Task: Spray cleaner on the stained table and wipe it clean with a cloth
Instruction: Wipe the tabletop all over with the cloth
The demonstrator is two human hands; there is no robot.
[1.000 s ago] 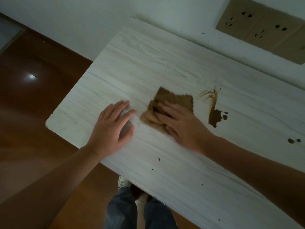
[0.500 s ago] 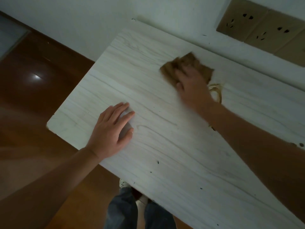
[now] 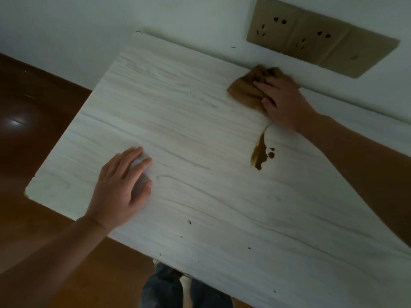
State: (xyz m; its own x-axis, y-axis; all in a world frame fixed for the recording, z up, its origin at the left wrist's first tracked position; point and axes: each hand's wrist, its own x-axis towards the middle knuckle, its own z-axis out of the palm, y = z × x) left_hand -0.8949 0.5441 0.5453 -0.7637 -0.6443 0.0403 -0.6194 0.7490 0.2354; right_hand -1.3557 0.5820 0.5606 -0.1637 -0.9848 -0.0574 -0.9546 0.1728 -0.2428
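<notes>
Pale worktop (image 3: pixel 200 207) looked mostly wiped, but a brown stain (image 3: pixel 259 155) was left near the right hand (image 3: pixel 282 103), fingers pressed flat on the cloth (image 3: pixel 244 90); left hand (image 3: pixel 117 192) rested open-fingered

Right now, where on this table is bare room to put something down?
Bare: the wide middle of the table between the left hand and the brown stain, and the far left corner by the wall. The near edge carries only small dark specks. Crowded: the far right edge, where the right hand presses the cloth, stain close by.
</notes>
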